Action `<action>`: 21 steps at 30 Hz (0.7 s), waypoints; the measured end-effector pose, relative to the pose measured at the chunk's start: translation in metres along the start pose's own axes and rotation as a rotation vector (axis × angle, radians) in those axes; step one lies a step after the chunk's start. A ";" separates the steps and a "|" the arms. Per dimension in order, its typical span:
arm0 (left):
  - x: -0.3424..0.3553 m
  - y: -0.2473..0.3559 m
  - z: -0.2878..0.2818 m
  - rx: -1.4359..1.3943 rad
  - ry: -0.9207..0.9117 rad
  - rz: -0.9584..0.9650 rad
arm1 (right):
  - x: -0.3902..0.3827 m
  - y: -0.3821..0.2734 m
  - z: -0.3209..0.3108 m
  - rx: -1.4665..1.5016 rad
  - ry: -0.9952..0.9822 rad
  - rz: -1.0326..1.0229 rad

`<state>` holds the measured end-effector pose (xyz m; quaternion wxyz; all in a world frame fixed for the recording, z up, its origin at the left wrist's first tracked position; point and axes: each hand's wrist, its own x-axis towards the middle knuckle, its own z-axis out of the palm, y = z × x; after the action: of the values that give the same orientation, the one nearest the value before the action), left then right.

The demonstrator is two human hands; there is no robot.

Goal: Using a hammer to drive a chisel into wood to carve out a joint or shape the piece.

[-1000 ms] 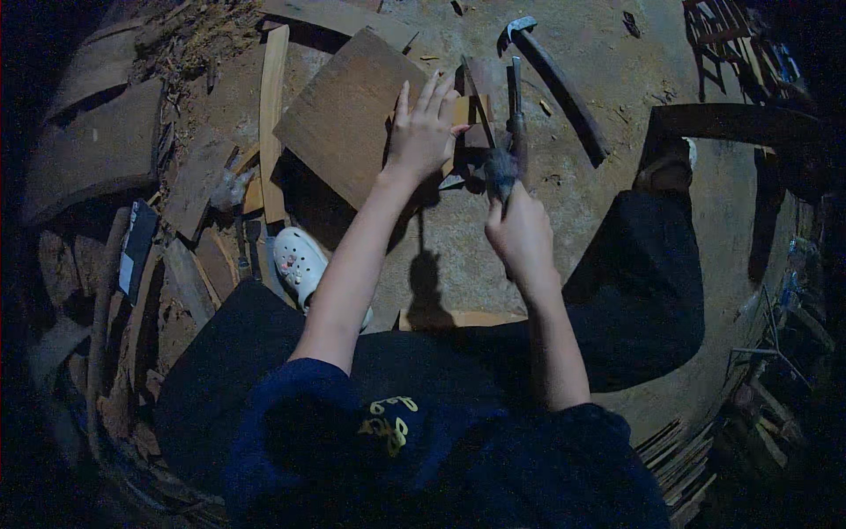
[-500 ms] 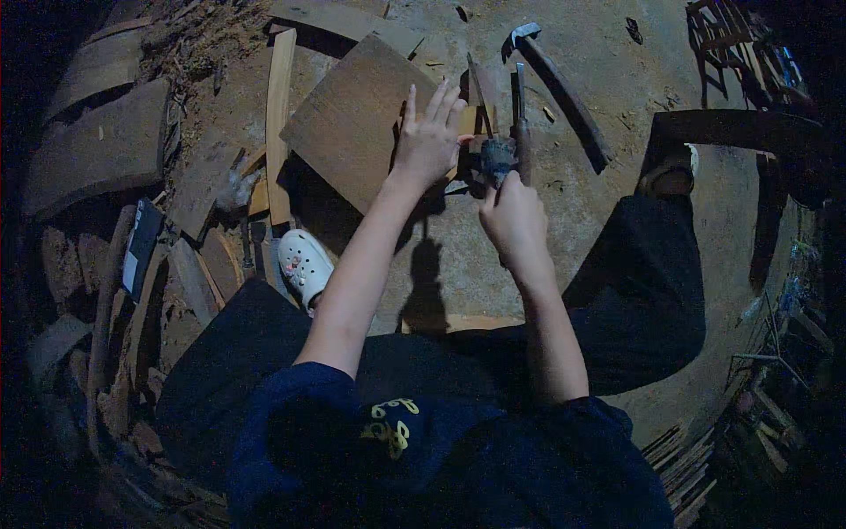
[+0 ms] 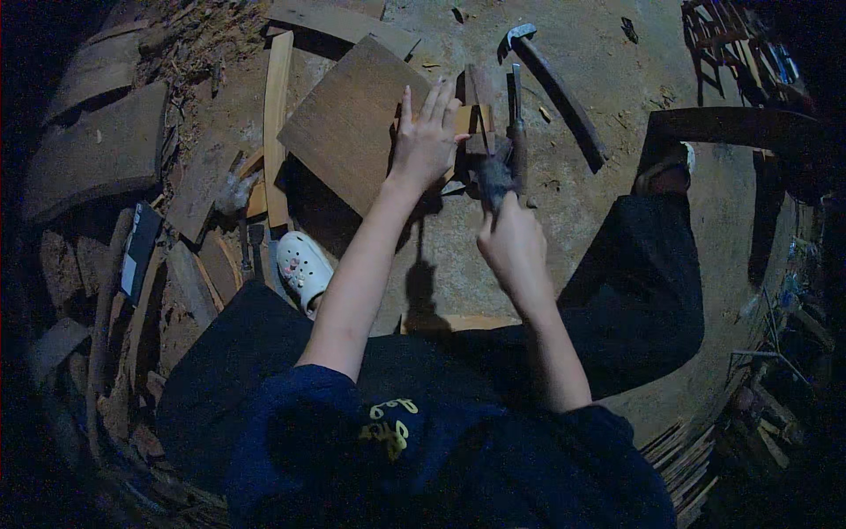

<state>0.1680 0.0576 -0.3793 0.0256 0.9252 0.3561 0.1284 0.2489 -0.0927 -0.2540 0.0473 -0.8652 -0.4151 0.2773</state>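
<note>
Saw is in your right hand, its grip closed around the dark handle; the blade points near twelve o'clock, across a light wood piece. Your left hand lies flat, fingers extended, with brown board at its ten o'clock.

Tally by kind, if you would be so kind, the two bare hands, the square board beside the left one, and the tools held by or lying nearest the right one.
Bare hands: 2 (left hand, right hand)
Square wooden board: 1
Held dark-handled tool, exact type unclear: 1
Chisel-like tool: 1
Hammer-like tool: 1
Total: 6
</note>
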 end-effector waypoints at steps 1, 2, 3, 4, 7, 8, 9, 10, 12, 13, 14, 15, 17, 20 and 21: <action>-0.001 -0.001 0.000 0.002 0.001 -0.002 | -0.009 0.003 -0.001 -0.028 -0.011 0.011; -0.002 -0.002 0.000 0.018 0.003 0.008 | -0.008 0.004 -0.002 -0.027 -0.013 0.008; -0.003 -0.005 0.000 0.036 0.004 0.017 | -0.007 0.004 -0.003 0.000 -0.024 0.007; 0.000 0.000 0.000 0.019 0.010 0.024 | -0.007 0.007 -0.009 0.017 -0.025 0.024; 0.003 0.001 0.000 -0.013 0.049 0.047 | 0.030 0.000 -0.003 0.037 0.034 -0.015; 0.005 0.003 0.001 -0.020 0.067 0.046 | 0.034 0.000 -0.001 0.039 0.039 -0.012; 0.006 0.005 0.001 -0.029 0.085 0.046 | 0.037 0.000 0.000 0.033 0.042 -0.002; 0.003 0.002 0.002 -0.021 0.082 0.045 | 0.040 -0.002 0.005 0.032 0.035 -0.002; -0.001 -0.001 0.003 -0.032 0.070 0.035 | 0.015 0.001 0.002 0.012 0.003 0.012; -0.001 -0.003 0.001 -0.027 0.073 0.032 | 0.002 0.003 -0.002 -0.007 -0.026 0.027; -0.001 -0.003 0.001 -0.026 0.066 0.028 | -0.004 0.006 -0.004 -0.010 -0.025 0.027; -0.001 -0.003 0.001 -0.024 0.059 0.023 | -0.009 0.009 -0.005 0.007 -0.048 0.040; 0.000 -0.005 0.004 -0.053 0.075 0.038 | -0.009 0.011 -0.007 0.021 -0.066 0.059; 0.002 -0.006 0.003 -0.070 0.087 0.060 | 0.010 0.005 -0.007 -0.008 -0.054 0.051; 0.004 -0.005 0.002 -0.061 0.083 0.065 | 0.018 0.005 -0.005 0.000 -0.025 0.038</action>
<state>0.1680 0.0635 -0.3812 0.0347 0.9291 0.3223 0.1782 0.2637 -0.0813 -0.2593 0.0369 -0.8694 -0.3989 0.2891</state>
